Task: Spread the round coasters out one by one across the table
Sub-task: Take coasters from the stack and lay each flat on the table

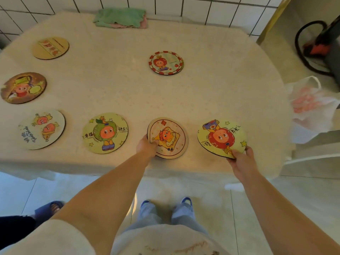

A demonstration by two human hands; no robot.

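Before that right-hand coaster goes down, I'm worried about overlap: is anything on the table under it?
Nothing visible. The right hand holds the yellow coaster over bare table at the near right; the nearest coaster, in the left hand, lies clear to its left.

both arms out, both hands gripping

reaching forward and down from bare forearms, pale short sleeves at the shoulders. left hand turned palm-down, thumb on top and fingers curled under the near-left edge of a coaster stack. right hand further right, apart from the left, thumb pressed on top and fingers beneath, pinching the near edge of a yellow coaster.
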